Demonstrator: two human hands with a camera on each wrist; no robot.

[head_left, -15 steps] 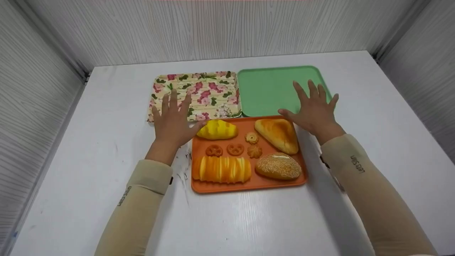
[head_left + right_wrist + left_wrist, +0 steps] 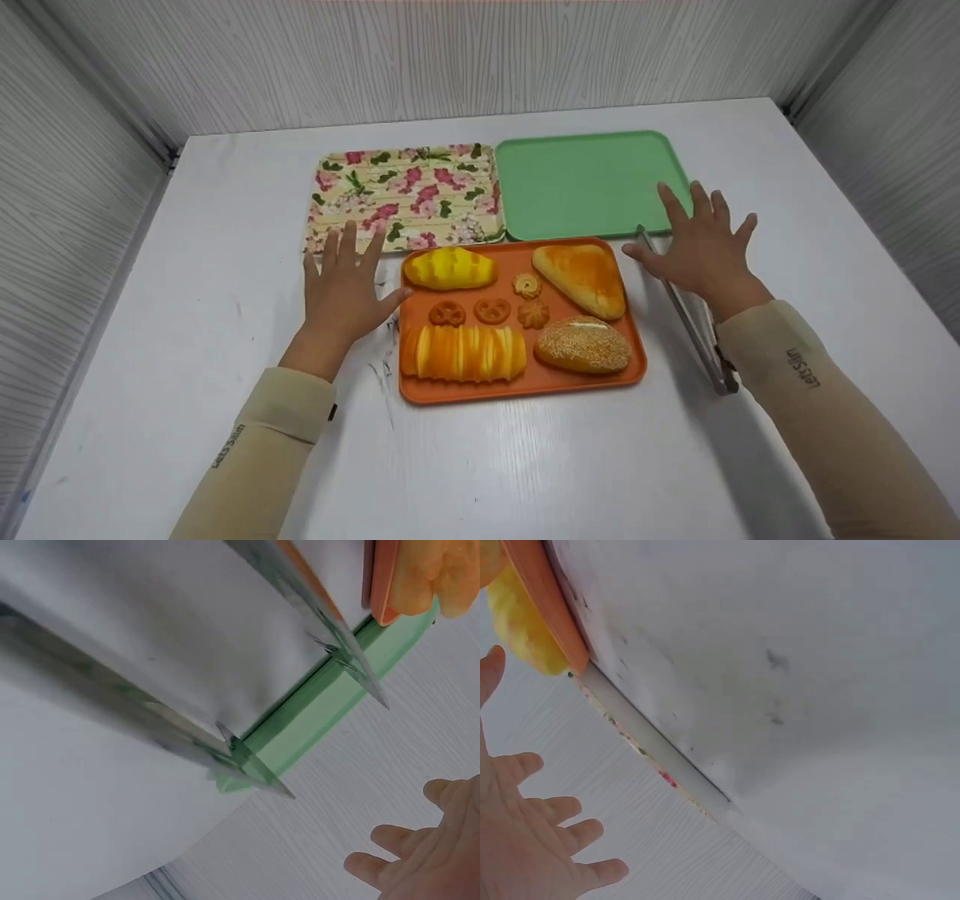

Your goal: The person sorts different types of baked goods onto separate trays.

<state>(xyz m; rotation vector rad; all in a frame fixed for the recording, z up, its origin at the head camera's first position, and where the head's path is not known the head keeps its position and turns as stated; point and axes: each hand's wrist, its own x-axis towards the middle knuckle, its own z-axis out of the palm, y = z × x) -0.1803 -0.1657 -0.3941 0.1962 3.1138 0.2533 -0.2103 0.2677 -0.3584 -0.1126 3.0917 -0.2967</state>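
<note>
Spread fingers and thumb show on my left hand (image 2: 341, 292), raised at the left of an orange tray (image 2: 514, 262), its thumb tip overlapping the rim. My right hand (image 2: 701, 251), likewise spread, hovers over the far end of metal tongs (image 2: 690, 322), right of that tray. Neither hand holds anything. On the tray lie a yellow roll (image 2: 451, 268), a ridged loaf (image 2: 469, 352), a triangular bread (image 2: 585, 277), a sesame bun (image 2: 585, 345), two pretzel cookies and two round cookies (image 2: 533, 315). The right wrist view shows the tongs (image 2: 322, 622) with their arms apart.
Behind the orange tray, a floral tray (image 2: 420, 195) and a green tray (image 2: 585, 184) lie side by side, bare. All stand on a white table (image 2: 480, 465), with wood-grain panels (image 2: 480, 60) at the back and sides. Dark marks spot the table by the orange tray's left edge.
Both hands have drawn apart and nearer to the body, the left one leftward and the right one rightward. More of the tongs now shows beside the right forearm. The breads and trays keep their places.
</note>
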